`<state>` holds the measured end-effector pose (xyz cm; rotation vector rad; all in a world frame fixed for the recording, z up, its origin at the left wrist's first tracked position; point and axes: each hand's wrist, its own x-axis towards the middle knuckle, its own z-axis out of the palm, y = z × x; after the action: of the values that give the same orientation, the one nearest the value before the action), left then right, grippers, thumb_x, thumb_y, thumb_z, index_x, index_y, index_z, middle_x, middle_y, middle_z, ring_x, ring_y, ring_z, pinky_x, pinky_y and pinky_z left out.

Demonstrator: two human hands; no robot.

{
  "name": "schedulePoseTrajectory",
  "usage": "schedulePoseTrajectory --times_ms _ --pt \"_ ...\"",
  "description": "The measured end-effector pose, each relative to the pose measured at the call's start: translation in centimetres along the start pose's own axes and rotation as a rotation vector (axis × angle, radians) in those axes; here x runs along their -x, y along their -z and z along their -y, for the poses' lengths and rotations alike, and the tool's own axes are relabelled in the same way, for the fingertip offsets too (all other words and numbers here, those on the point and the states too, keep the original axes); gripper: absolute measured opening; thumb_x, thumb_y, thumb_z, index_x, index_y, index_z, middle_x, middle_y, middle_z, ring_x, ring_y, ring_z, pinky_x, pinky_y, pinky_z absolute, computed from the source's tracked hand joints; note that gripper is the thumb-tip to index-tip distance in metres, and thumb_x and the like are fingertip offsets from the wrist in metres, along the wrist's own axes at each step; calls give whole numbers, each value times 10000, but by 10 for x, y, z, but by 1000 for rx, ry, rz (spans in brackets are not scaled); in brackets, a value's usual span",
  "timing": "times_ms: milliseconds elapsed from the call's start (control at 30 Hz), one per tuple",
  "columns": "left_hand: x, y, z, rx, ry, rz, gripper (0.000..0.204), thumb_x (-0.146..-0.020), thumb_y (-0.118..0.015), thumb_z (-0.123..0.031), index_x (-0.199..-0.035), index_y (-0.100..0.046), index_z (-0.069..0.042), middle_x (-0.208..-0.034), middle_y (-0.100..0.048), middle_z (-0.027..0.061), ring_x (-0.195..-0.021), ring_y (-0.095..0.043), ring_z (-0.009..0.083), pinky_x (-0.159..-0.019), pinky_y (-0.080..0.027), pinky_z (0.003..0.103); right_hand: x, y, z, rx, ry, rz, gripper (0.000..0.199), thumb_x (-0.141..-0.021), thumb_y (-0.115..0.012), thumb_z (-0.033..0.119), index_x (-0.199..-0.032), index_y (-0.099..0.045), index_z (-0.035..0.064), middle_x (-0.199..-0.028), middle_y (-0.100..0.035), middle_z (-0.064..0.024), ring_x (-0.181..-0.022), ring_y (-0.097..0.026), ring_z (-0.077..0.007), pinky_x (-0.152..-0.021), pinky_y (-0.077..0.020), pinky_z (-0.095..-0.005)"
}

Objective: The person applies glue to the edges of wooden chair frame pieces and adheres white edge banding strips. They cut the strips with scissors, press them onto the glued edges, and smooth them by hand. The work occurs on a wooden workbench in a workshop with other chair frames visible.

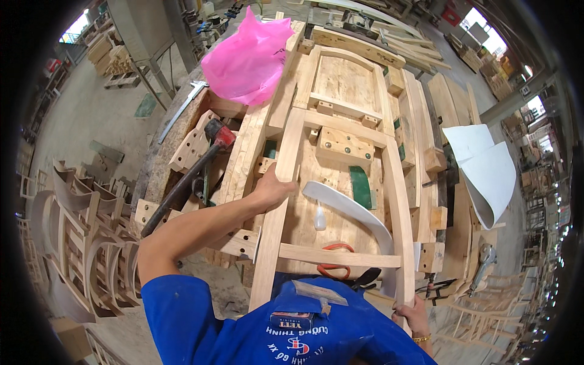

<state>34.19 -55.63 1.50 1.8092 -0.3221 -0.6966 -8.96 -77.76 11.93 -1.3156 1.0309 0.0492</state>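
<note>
Wooden frame (340, 182) on jig; left hand (272, 190), right hand (412, 315) grip clamped on side rails.

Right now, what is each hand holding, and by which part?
Both hold the wooden frame. The left hand grips its left rail about midway along; the right hand grips the near end of its right rail.

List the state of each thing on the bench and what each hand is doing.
Wooden frame: lying flat on the jig, gripped on both side rails.
Left hand: closed on the left rail.
Right hand: closed on the right rail's near end.
Mallet: lying idle, unheld.
Pink bag: crumpled, lying at the far end of the bench.
White curved strip: lying loose inside the frame.
</note>
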Motion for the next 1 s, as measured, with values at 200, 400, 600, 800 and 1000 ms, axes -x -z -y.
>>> schedulePoseTrajectory --times_ms 200,400,600,800,1000 --pt "1 -5 -2 -38 23 -12 594 -782 -634 -63 -1321 -405 34 -1196 -565 129 -1105 -539 208 -967 -419 315 1 0 -3 -10 -14 -2 358 -743 -622 -35 -1073 -486 -67 -727 -591 -120 -503 -598 -211 -454 -521 -349" --pt "-5 4 10 57 -70 39 699 -757 -679 -174 -1326 -358 74 -1224 -552 194 -1131 -549 257 -987 -420 335 -2 -3 5 -26 -7 42 366 -754 -628 -36 -1087 -477 -59 -712 -581 -112 -508 -597 -207 -463 -519 -350" --pt "-9 -7 2 124 -37 97 639 -763 -667 -121 -1315 -388 37 -1181 -570 160 -1075 -564 231 -947 -437 330 1 5 -2 -29 -27 22 396 -758 -630 -48 -1120 -469 -52 -759 -581 -114 -510 -598 -208 -466 -518 -350" --pt "-7 -4 11 114 -97 58 578 -761 -636 -101 -1276 -423 51 -1134 -591 147 -1047 -573 223 -923 -449 320 -3 -2 2 -37 -14 40 402 -753 -635 -53 -1124 -478 -64 -734 -579 -110 -513 -601 -208 -465 -517 -344" --pt "1 -7 -6 134 -84 77 619 -743 -670 -94 -1291 -417 46 -1174 -580 154 -1100 -560 230 -960 -434 321 -1 8 -7 33 -22 -33 345 -737 -627 -55 -1062 -510 -68 -705 -597 -127 -516 -606 -213 -464 -519 -347"
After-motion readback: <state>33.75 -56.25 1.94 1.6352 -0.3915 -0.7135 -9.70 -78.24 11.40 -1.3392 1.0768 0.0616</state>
